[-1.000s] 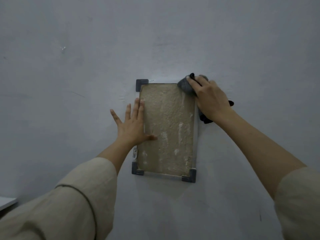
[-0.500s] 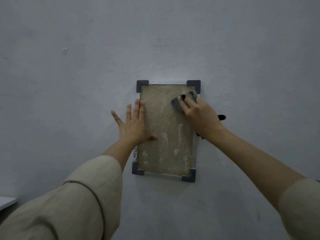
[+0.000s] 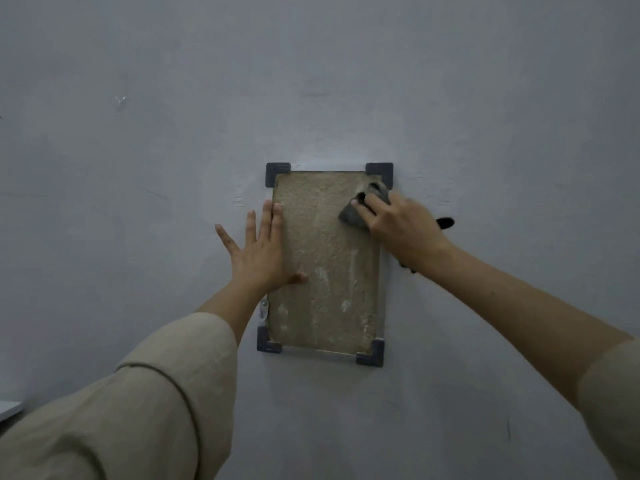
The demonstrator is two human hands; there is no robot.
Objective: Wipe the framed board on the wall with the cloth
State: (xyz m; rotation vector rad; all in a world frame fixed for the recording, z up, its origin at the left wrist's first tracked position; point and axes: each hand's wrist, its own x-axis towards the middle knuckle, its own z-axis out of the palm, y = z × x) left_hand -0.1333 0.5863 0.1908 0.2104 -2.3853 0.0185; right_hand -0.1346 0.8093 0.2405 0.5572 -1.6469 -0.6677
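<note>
A tan, rough-faced framed board (image 3: 325,282) with dark grey corner pieces hangs on the pale wall. My right hand (image 3: 401,226) presses a dark grey cloth (image 3: 353,214) against the board's upper right part; a dark end of the cloth sticks out past my wrist. My left hand (image 3: 259,251) lies flat with fingers spread over the board's left edge, thumb on the tan face, holding nothing. Pale streaks mark the lower part of the board.
A small metal bracket (image 3: 264,310) sits on the board's left edge below my left wrist. A white surface corner (image 3: 8,408) shows at the far lower left. Bare grey wall (image 3: 138,168) surrounds the board.
My right hand with the cloth came down from the board's top right corner onto its upper right face, uncovering that corner piece. My left hand stayed in place.
</note>
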